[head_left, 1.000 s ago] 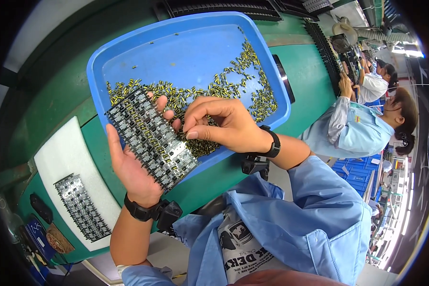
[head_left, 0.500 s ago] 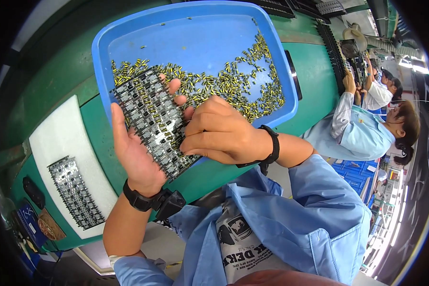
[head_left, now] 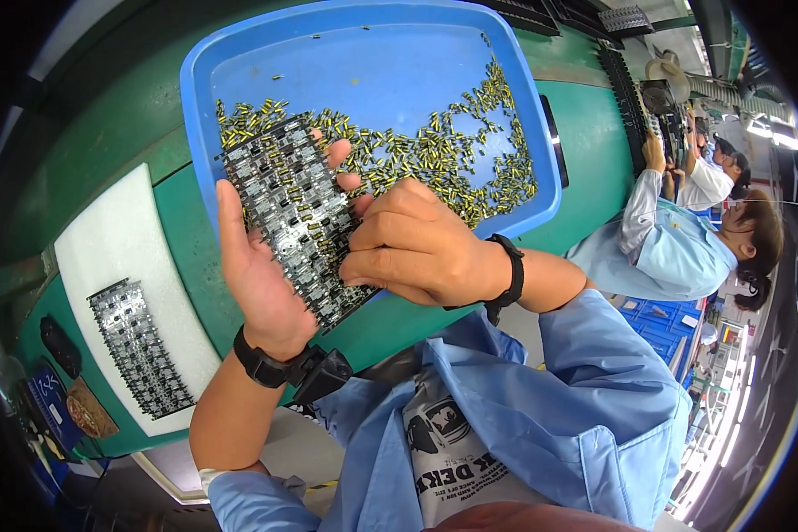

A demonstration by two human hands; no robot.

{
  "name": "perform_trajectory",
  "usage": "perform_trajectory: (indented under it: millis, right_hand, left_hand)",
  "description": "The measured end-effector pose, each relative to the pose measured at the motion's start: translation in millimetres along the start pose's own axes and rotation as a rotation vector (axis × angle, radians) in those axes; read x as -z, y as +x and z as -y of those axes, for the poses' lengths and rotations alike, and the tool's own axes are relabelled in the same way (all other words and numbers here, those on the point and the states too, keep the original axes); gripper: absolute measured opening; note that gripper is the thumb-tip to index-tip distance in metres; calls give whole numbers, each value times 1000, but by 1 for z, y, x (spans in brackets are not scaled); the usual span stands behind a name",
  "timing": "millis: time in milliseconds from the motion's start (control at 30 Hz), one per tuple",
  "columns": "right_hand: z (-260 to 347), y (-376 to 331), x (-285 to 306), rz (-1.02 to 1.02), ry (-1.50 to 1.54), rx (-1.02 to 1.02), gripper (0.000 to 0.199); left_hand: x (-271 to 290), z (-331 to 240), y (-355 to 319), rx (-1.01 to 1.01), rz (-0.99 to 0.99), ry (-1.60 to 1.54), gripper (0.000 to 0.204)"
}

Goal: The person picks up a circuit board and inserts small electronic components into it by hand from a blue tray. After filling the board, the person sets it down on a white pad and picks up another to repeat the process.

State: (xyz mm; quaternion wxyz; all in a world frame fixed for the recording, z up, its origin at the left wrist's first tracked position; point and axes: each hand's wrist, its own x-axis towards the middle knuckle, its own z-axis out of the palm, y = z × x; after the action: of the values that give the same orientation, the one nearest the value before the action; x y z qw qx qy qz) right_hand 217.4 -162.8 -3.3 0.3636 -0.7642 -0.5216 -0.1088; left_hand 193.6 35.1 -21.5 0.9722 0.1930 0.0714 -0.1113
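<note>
A dark circuit board panel (head_left: 294, 208), crowded with small parts, lies tilted across my left hand (head_left: 264, 288). The thumb runs along its left edge and the fingertips curl round its far right side. Rows of small yellow-and-black cylinders stand on the panel. My right hand (head_left: 427, 244) is closed in a pinch at the panel's lower right; what its fingertips hold, if anything, is hidden. Beneath and beyond the panel is a blue plastic tray (head_left: 548, 191), strewn with many small yellow-and-black cylindrical capacitors (head_left: 403, 160).
A second circuit board panel (head_left: 140, 350) rests on a white foam sheet (head_left: 106, 232) at the left. Past it lie a black object (head_left: 60, 346) and a blue box (head_left: 55, 403). At the right, a co-worker in light blue (head_left: 674, 248) sits along the green table (head_left: 590, 124).
Tray, panel and both hands appear slightly farther right in the view. My right hand's pinch stays at the panel's lower right edge.
</note>
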Motion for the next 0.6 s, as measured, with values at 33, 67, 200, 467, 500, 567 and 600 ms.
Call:
perform_trajectory:
  millis: [33, 67, 200, 467, 500, 567, 600]
  right_hand:
    - [1, -1, -2, -7, 7, -12, 23]
    - [1, -1, -4, -13, 14, -24, 23]
    - [2, 0, -2, 8, -36, -2, 23]
    - [7, 2, 2, 49, -150, 91, 27]
    - [6, 2, 2, 57, -176, 113, 28]
    - [5, 2, 2, 52, -185, 125, 29]
    - [5, 2, 1, 48, -195, 139, 30]
  left_hand:
    - [1, 0, 0, -5, 4, 8, 78]
    - [2, 0, 0, -9, 8, 16, 78]
    - [0, 0, -1, -4, 0, -2, 78]
    - [-6, 0, -2, -3, -29, -4, 78]
    - [-5, 0, -2, -2, -30, -4, 78]
    - [-4, 0, -1, -7, -16, 0, 78]
    - [-3, 1, -1, -10, -9, 2, 78]
